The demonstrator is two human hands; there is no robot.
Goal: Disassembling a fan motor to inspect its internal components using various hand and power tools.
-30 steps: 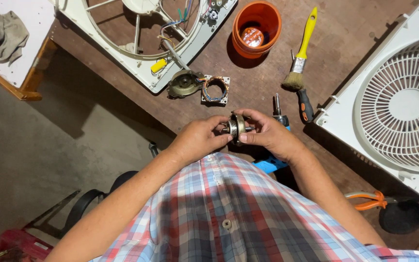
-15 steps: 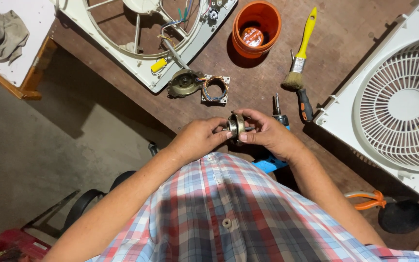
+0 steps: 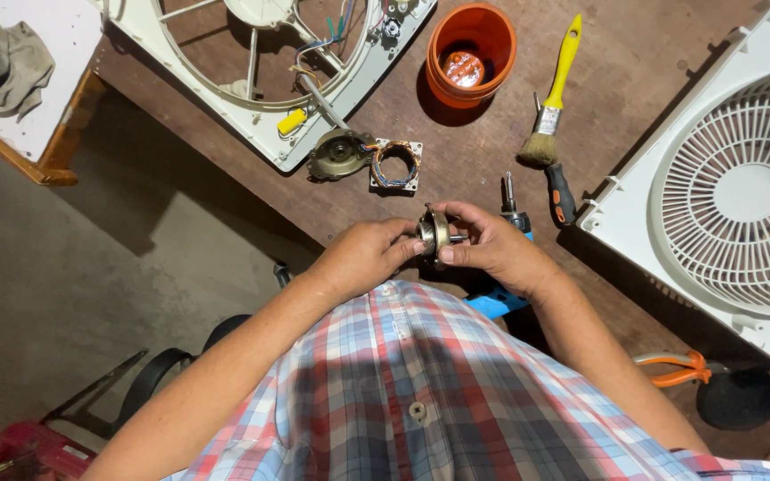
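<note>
Both my hands meet over the near edge of the brown wooden table (image 3: 385, 134). Between them is a small round metal motor part (image 3: 435, 233) with a short shaft. My left hand (image 3: 365, 256) grips its left side with the fingertips. My right hand (image 3: 490, 245) holds its right side, thumb below and fingers above. Just beyond my hands lie a motor housing cap (image 3: 338, 153) and a square stator with copper windings (image 3: 396, 165), wired to the white fan frame (image 3: 269, 80).
An orange cup (image 3: 471, 53) stands at the back. A yellow-handled brush (image 3: 552, 93) and a screwdriver (image 3: 560, 191) lie to its right. A white fan grille (image 3: 724, 187) fills the right side. Orange pliers (image 3: 675, 367), a black disc (image 3: 739, 398), a blue-handled tool (image 3: 496, 301), a rag (image 3: 6, 62).
My hands and the metal motor part have stayed in almost the same place; only small finger shifts show.
</note>
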